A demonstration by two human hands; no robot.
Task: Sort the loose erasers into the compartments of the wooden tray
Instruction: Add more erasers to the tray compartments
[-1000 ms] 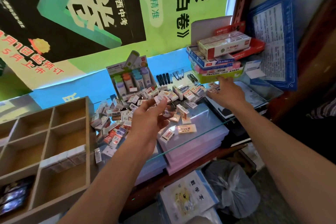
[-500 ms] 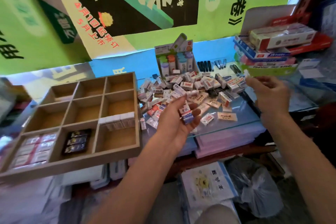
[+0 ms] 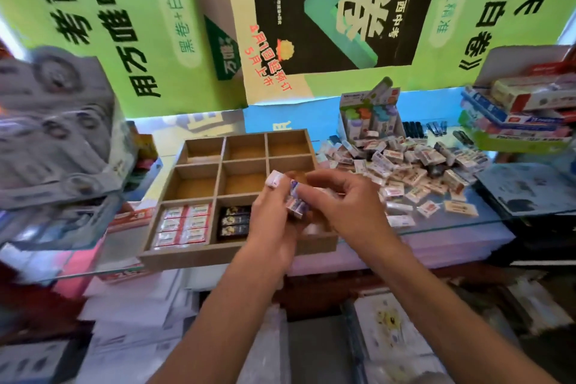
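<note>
Wooden tray [image 3: 237, 254] edge beneath both eraser-holding hands [image 3: 311, 212].

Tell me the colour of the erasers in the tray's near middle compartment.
Black wrappers with small pale markings, three stacked erasers in the wooden tray; head view.

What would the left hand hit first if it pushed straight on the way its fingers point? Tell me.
Probably the wooden tray. The left hand, gripping a small bunch of erasers, points up-frame over the tray's middle-right compartments, so likely a divider there; depth is unclear.
</note>
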